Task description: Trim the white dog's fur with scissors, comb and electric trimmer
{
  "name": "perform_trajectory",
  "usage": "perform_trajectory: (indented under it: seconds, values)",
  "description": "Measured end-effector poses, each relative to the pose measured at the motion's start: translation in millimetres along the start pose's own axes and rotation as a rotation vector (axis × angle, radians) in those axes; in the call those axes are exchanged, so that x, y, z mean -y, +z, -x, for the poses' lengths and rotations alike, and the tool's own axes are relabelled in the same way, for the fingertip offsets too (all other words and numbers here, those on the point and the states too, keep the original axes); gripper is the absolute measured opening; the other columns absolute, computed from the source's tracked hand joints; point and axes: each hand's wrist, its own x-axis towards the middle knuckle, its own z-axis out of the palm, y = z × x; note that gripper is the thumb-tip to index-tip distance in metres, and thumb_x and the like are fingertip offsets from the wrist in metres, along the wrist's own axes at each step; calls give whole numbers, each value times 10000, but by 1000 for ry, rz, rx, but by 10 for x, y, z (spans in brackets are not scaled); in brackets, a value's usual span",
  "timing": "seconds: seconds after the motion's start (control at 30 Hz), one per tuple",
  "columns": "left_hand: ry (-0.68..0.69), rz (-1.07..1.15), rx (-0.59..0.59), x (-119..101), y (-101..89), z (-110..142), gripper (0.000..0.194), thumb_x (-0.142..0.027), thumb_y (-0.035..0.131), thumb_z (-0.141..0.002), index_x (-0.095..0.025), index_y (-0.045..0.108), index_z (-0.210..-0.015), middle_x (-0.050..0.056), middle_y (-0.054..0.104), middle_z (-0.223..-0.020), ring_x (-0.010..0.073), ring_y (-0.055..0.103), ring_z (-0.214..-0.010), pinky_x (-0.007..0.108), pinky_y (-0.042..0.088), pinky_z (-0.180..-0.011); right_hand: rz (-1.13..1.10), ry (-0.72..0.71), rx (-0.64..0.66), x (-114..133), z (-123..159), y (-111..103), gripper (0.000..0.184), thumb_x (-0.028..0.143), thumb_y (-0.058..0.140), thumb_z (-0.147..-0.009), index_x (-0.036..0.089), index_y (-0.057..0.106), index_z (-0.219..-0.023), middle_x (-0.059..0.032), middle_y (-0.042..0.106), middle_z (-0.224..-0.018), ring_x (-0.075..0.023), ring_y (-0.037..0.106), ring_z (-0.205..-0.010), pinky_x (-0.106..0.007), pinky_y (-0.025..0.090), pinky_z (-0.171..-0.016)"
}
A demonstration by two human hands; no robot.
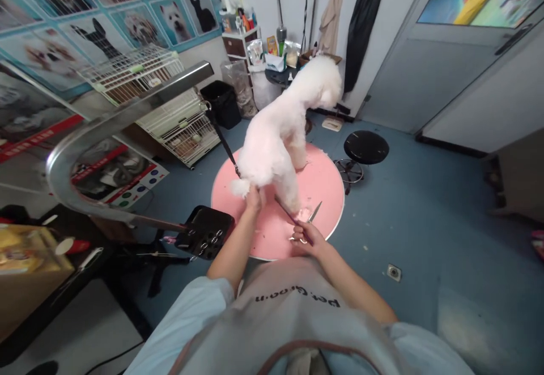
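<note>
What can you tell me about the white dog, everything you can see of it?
The white dog stands on the round pink table, its rear toward the wearer, its head raised and turned right in the picture. Its face is hidden from view. The coat looks clipped short on the back, with skin showing pinkish through it, and fluffier on the head and legs. The left hand touches its rear by the tail. A black strap from the metal arm reaches its hindquarters.
</note>
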Motion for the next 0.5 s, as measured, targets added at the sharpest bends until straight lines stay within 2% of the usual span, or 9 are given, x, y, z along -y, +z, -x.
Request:
perform_trajectory:
  seconds: [0.07, 0.13, 0.2, 0.3, 0.43, 0.5]
  values:
    - [15, 4, -12, -39, 50, 37, 290, -197, 486, -839, -136, 614, -1091, 82, 617, -1187, 169, 515, -1213, 313, 377, -1068, -20, -43, 0, -14, -53, -49, 94, 260, 516, -871, 186, 476, -831, 109, 233, -469, -50, 233, -393, -186, 269, -463]
    - [11, 10, 5, -70, 89, 70, 283, -198, 467, -845, -136, 616, -1078, 81, 621, -1179, 167, 533, -1188, 306, 398, -1046, 8, -6, 35, -40, -102, -90, 103, 244, 567, -834, 183, 494, -873, 112, 254, -473, -48, 244, -395, -185, 250, -456]
    - [-2, -1, -8, -83, 102, 89, 280, -186, 451, -849, -142, 619, -1069, 73, 620, -1184, 165, 536, -1182, 296, 412, -1031, -5, 35, 22, -89, -148, -129, 188, 241, 617, -796, 178, 500, -929, 121, 253, -476, -44, 249, -397, -182, 242, -458]
    - [-14, -38, -47, -64, 66, 73, 275, -181, 440, -851, -146, 625, -1050, 64, 617, -1188, 165, 525, -1195, 293, 412, -1031, -74, 6, -14, -193, -213, -181, 237, 262, 626, -788, 190, 493, -970, 131, 240, -473, -44, 256, -399, -187, 278, -486]
    - [-1, -87, -7, -14, -11, 22, 263, -183, 449, -840, -158, 642, -1017, 55, 633, -1153, 164, 520, -1206, 296, 404, -1040, -48, 62, 75, -291, -256, -252, 242, 240, 593, -808, 186, 512, -1030, 118, 297, -479, -56, 287, -405, -202, 270, -488]
    - [8, -89, -18, -3, -14, 23, 263, -190, 453, -834, -156, 644, -1012, 63, 636, -1146, 177, 530, -1199, 318, 403, -1045, -117, 69, 33, -266, -270, -285, 207, 248, 584, -821, 182, 508, -1002, 122, 283, -469, -54, 283, -399, -201, 282, -494]
